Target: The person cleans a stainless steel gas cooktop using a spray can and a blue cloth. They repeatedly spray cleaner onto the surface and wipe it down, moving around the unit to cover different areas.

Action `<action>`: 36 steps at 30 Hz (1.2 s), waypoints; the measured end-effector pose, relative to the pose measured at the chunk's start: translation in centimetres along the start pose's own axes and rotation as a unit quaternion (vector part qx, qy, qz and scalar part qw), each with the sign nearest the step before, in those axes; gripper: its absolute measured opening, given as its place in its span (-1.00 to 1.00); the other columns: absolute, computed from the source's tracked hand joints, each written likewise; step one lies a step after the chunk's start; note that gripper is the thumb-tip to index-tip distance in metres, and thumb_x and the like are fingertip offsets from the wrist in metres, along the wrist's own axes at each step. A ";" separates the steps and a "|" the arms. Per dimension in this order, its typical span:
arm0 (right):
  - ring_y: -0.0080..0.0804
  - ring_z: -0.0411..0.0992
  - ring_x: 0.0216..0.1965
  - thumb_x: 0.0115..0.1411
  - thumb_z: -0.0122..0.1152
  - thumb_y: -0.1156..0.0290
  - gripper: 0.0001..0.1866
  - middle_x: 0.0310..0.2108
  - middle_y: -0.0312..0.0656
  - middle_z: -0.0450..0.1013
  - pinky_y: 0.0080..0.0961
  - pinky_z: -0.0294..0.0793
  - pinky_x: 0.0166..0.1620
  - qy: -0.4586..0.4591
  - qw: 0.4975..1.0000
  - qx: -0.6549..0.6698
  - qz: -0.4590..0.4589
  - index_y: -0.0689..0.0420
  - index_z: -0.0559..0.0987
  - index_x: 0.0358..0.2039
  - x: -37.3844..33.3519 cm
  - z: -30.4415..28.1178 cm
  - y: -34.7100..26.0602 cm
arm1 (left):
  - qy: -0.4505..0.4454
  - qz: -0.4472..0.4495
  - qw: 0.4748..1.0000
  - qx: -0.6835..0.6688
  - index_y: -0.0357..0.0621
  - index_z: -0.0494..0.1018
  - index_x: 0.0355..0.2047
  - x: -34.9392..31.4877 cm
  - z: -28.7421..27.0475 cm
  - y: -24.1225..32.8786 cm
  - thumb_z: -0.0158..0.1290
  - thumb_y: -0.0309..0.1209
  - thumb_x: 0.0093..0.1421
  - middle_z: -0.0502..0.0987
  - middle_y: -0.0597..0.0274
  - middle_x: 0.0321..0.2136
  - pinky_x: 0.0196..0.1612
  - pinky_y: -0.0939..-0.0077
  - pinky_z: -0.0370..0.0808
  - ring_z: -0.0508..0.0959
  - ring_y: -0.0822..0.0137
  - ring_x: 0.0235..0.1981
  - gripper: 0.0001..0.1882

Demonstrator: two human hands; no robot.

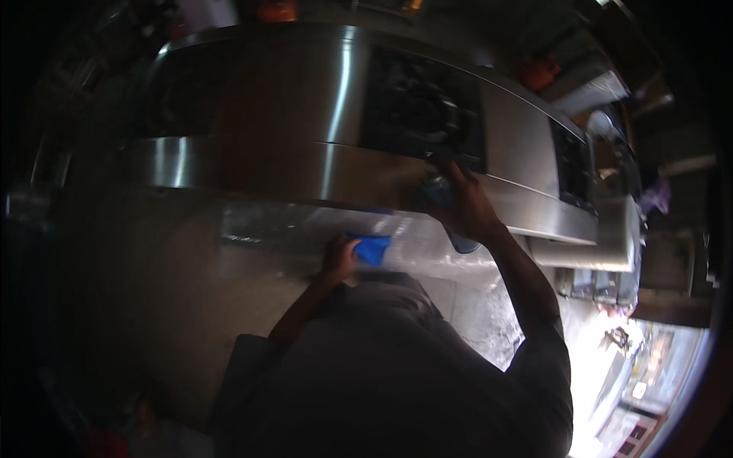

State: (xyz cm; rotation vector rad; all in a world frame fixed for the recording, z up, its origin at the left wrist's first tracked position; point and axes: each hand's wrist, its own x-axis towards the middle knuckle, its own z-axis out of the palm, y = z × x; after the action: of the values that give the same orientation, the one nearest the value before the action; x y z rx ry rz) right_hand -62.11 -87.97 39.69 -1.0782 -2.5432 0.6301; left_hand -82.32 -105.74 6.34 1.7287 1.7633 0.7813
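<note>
My left hand (338,261) is closed on a bright blue cloth (372,249), held low in front of my body, short of the counter's front edge. Farther right, my right hand (475,210) wraps around a bottle (463,243) that looks bluish and see-through. The bottle's base shows below the hand; its top is dark and blurred, so its exact kind is unclear. That hand is over the front face of a stainless steel stove counter (504,130), just below a black gas burner (424,107).
Another dark burner (573,164) is set into the counter's right end, and one (179,91) lies in shadow at the left. Orange-red round objects (539,72) stand beyond the counter. Right of it is a pale cylindrical object (588,237). Strong light falls on the floor (489,313) at lower right.
</note>
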 end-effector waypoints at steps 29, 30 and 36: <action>-0.22 0.52 -0.02 0.06 0.40 0.51 -0.14 0.00 -0.05 0.52 -0.27 0.52 0.09 0.160 0.976 0.130 0.074 0.09 0.29 0.40 0.0 0.5 -6.4 | 0.303 -0.295 0.844 0.331 -0.01 0.73 -0.18 0.4 -51.4 -12.0 0.08 0.00 0.28 0.41 -0.07 0.13 0.27 -0.25 0.19 0.34 -0.14 0.19 -0.58; -0.23 0.51 -0.01 0.06 0.40 0.51 -0.13 0.00 -0.06 0.50 -0.27 0.52 0.09 0.157 0.971 0.147 0.109 0.10 0.28 0.41 -0.9 0.1 -6.2 | 0.267 -0.310 0.855 0.319 -0.01 0.73 -0.17 0.3 -51.4 -11.6 0.06 0.03 0.28 0.40 -0.05 0.14 0.29 -0.28 0.16 0.34 -0.14 0.20 -0.56; -0.25 0.49 -0.04 0.09 0.43 0.41 -0.11 0.02 -0.05 0.48 -0.27 0.51 0.09 0.162 0.965 0.160 0.131 0.12 0.24 0.43 -3.8 -0.8 -4.9 | 0.384 -0.082 0.762 0.515 -0.10 0.48 0.27 3.3 -53.2 -17.4 -0.03 0.03 0.39 0.32 -0.16 0.32 0.40 -0.21 0.12 0.24 -0.25 0.38 -0.39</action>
State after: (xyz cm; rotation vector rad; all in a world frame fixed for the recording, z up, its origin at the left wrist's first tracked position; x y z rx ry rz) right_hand -62.18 -93.61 42.47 -1.2867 -1.9590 0.8223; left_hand -133.11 -104.15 30.02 1.9140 3.3216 0.4462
